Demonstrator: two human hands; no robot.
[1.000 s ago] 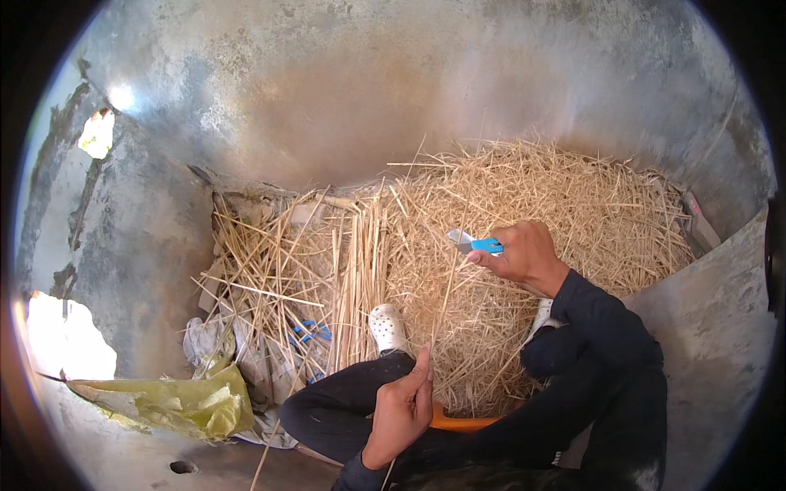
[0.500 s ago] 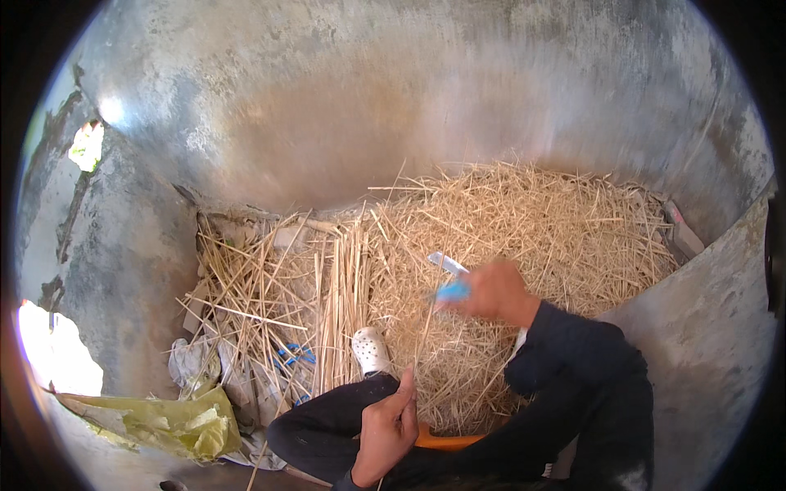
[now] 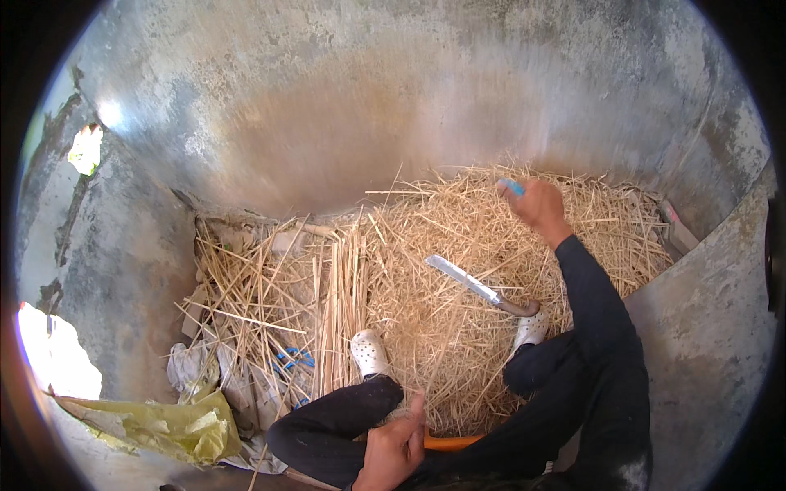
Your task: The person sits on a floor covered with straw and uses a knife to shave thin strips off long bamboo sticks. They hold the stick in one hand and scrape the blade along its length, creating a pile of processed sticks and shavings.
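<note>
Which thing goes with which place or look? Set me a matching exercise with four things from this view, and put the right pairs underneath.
Things:
1. Long knife
2. Blue tool
3. Yellow sheet
4. Left shoe

Places and looks:
A. Gripped in the right hand
B. White, dotted with holes
C. Lying on the loose straw, brown handle toward the right
D. Crumpled, at the lower left of the view

Right pairs: 1-C, 2-A, 3-D, 4-B
</note>
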